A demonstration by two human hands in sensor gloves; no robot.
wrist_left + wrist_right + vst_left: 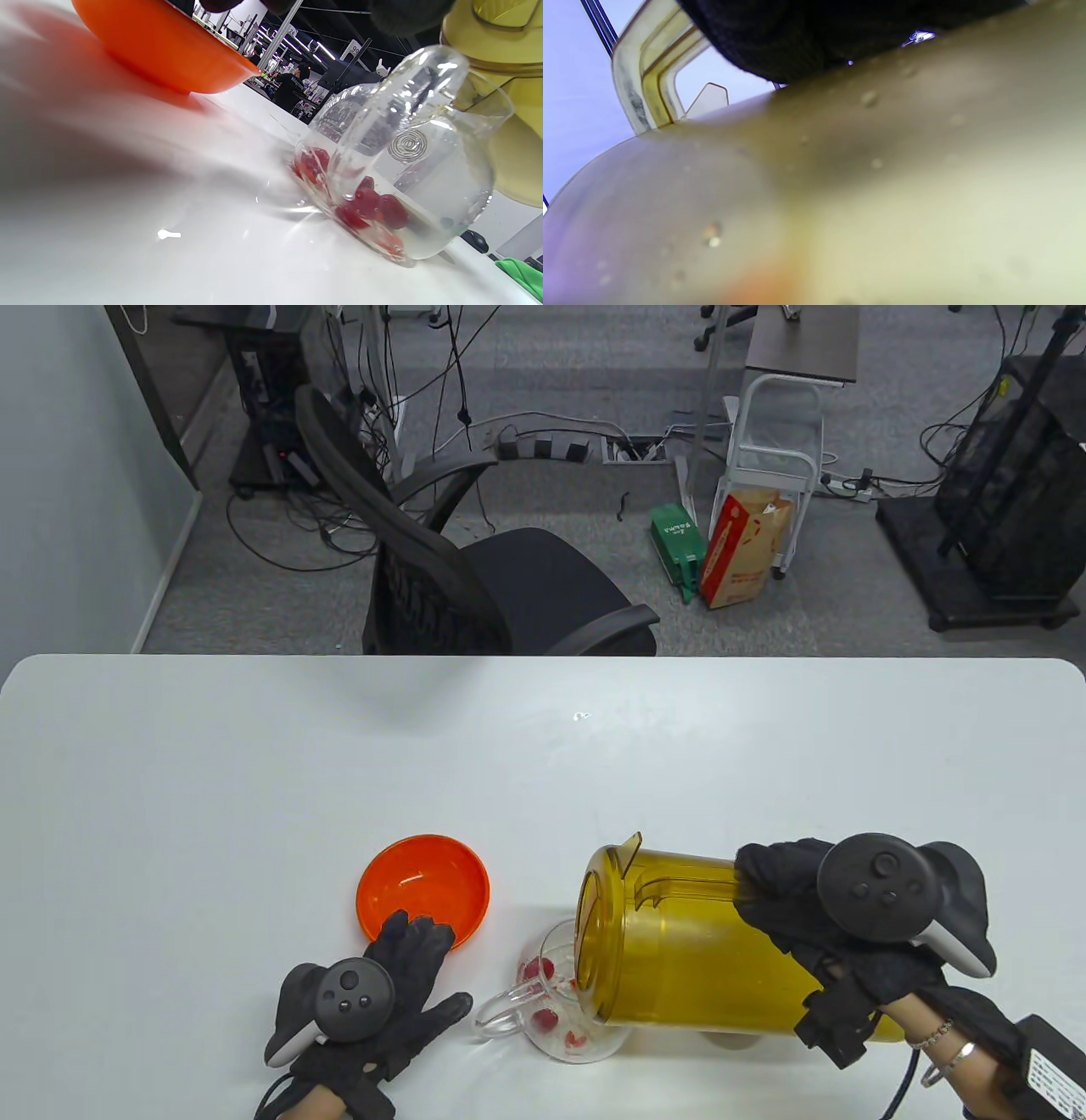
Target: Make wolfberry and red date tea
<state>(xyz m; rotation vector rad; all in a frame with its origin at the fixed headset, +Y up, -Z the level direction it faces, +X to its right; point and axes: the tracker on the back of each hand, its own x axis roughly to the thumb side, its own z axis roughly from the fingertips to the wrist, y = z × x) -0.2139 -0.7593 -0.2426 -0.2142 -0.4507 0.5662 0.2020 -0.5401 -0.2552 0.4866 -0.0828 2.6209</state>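
My right hand (793, 891) grips the handle of a yellow see-through pitcher (687, 950) and holds it tipped on its side, mouth over a clear glass cup (564, 1010). The cup stands on the table with red dates (365, 203) and some water in it; its handle points left. The pitcher wall fills the right wrist view (865, 190). My left hand (399, 984) lies flat and open on the table, fingertips at the rim of an orange bowl (422, 885), thumb near the cup's handle without touching it. The orange bowl (165, 42) also shows in the left wrist view.
The white table (254, 780) stretches away behind the bowl and cup. A black office chair (475, 577) stands past the far edge. The cup sits near the front edge, between my two hands.
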